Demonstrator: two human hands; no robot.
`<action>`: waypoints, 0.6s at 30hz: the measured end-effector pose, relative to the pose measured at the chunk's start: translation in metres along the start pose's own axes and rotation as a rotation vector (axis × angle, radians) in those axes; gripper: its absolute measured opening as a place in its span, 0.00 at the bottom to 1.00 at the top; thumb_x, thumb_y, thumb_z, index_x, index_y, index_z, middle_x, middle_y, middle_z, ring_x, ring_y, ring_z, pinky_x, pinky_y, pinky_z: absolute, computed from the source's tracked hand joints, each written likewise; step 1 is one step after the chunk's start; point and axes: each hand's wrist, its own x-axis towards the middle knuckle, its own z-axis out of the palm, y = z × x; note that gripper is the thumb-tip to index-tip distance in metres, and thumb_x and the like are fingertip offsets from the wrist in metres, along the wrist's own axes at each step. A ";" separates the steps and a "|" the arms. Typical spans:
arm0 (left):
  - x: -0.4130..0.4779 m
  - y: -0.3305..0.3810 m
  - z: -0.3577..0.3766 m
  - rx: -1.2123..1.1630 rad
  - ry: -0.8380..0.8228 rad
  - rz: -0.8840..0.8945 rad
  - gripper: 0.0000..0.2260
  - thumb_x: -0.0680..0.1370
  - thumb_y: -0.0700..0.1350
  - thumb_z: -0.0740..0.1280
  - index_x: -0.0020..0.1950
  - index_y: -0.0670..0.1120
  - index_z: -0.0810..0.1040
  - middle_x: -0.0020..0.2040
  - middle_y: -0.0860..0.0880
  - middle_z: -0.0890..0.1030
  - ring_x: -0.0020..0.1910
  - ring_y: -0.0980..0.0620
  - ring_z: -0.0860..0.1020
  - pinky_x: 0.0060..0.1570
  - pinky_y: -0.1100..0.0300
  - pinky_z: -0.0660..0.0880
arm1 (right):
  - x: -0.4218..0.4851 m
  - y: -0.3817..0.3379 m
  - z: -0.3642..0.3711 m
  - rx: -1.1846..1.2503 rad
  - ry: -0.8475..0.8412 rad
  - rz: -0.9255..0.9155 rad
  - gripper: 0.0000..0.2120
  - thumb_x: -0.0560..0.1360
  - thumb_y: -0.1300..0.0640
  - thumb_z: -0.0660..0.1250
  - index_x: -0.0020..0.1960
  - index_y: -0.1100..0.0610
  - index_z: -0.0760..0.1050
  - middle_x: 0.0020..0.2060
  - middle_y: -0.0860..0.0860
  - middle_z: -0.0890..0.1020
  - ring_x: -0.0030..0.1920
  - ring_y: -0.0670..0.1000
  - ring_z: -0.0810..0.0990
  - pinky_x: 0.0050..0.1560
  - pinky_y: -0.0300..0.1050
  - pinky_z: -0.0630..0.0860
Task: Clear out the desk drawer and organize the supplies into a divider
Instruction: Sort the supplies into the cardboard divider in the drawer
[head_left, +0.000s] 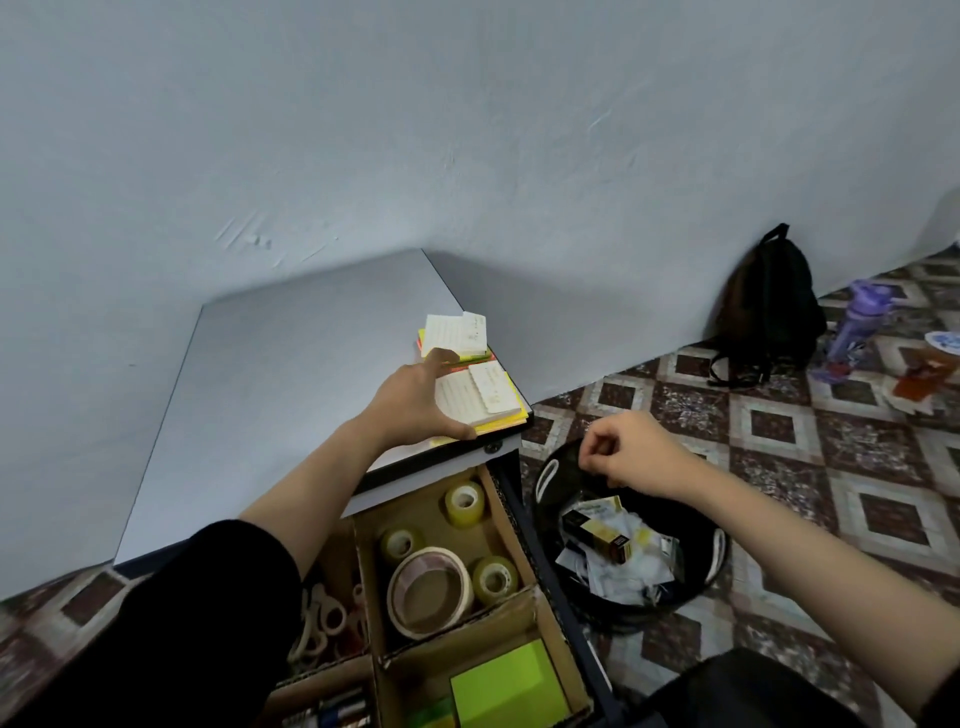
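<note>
Two sticky-note stacks on desk (285, 389) right edge: far stack (457, 332), near stack (488, 395). Left hand (415, 400) grips near stack (thumb on its near side). Right hand (634, 452) over black bin (696, 530), fingers curled; can't tell if holding sth. Drawer divider (506, 519) has tape rolls (431, 590), scissors (322, 618), green pad (506, 686).

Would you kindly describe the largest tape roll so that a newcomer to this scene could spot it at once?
Below the grey desk, the open drawer holds a cardboard divider; one compartment holds only tape. The largest roll sits at its near side. It is a wide, pale cream ring, whereas its three neighbours are small yellowish clear rolls.
</note>
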 end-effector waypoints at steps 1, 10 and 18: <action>-0.002 -0.002 -0.002 -0.029 0.022 -0.013 0.39 0.65 0.54 0.77 0.69 0.49 0.61 0.66 0.47 0.72 0.64 0.45 0.70 0.57 0.54 0.72 | 0.003 -0.003 0.000 -0.001 0.008 -0.005 0.13 0.72 0.63 0.69 0.33 0.49 0.75 0.34 0.46 0.79 0.32 0.40 0.77 0.38 0.36 0.76; -0.052 -0.034 -0.031 -0.297 0.167 -0.120 0.37 0.63 0.50 0.79 0.67 0.51 0.65 0.66 0.48 0.73 0.65 0.46 0.70 0.51 0.60 0.70 | 0.052 -0.062 0.000 -0.316 0.034 -0.148 0.29 0.68 0.51 0.75 0.67 0.55 0.71 0.64 0.51 0.75 0.61 0.51 0.73 0.57 0.41 0.68; -0.109 -0.051 -0.039 -0.269 0.159 -0.156 0.36 0.62 0.50 0.79 0.66 0.50 0.66 0.64 0.47 0.74 0.65 0.48 0.71 0.59 0.58 0.69 | 0.096 -0.092 0.008 -0.415 -0.208 -0.106 0.41 0.64 0.53 0.78 0.72 0.60 0.64 0.67 0.56 0.71 0.65 0.56 0.71 0.59 0.42 0.69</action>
